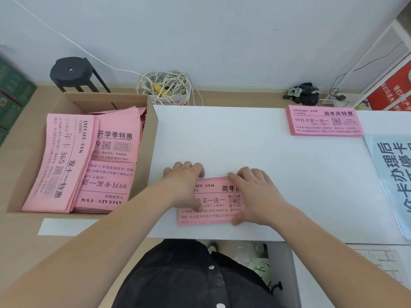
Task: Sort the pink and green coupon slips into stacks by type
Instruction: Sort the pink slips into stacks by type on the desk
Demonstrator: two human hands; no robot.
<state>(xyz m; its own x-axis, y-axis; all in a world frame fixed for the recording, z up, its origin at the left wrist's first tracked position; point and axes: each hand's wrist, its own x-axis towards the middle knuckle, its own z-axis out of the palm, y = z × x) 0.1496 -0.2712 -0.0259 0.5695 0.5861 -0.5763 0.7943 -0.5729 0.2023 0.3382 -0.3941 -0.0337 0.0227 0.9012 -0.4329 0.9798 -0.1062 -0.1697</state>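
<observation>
Both hands are on the near stack [213,204] of pink slips, which lies flat at the front edge of the white surface [222,141]. The left hand [184,183] holds the stack's left end, with its fingers [189,168] curled over the far edge and its thumb across the printed face. The right hand [252,193] grips the right end, fingers curled at the far edge and thumb at the near edge. The far stack [324,122], also pink with the same heading, sits squared at the back right of the surface, well apart from the hands. A blue sheet [393,174] lies just beside it, along the right edge. The cardboard box [153,130] to the left of the surface holds loose pink slips [89,161] in mixed piles, some turned sideways or upside down. Behind are a black stool [71,72], tangled cables [164,85] and a dark cloth [304,93] on the floor.
</observation>
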